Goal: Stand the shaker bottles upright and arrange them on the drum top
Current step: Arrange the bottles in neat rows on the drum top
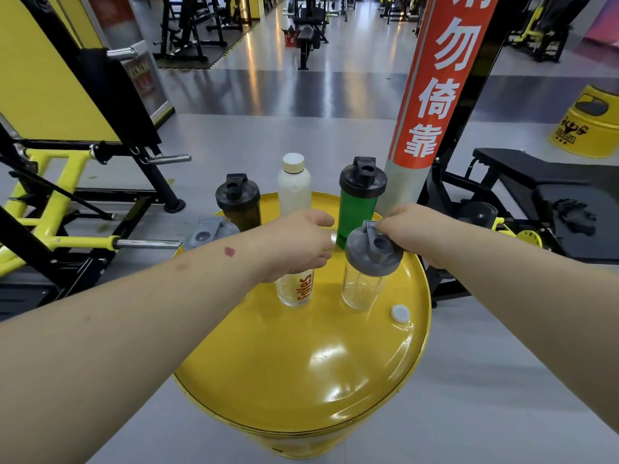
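Several bottles stand upright on the yellow drum top (301, 370). My left hand (298, 244) is closed over the top of a clear bottle with orange lettering (296, 289). My right hand (415, 229) pinches the grey lid of a clear shaker bottle (363, 283). Behind them stand a green shaker with a black lid (356, 209), a white bottle with a white cap (293, 185) and a dark shaker with a black lid (239, 205). A grey-lidded shaker (209, 234) sits at the drum's left edge, mostly hidden by my left forearm.
A white bung cap (400, 313) sits near the drum's right rim. A grey pillar with a red banner (425, 95) rises just behind the drum. Yellow-and-black gym machines (67, 195) stand to the left, a black bench (542, 195) to the right.
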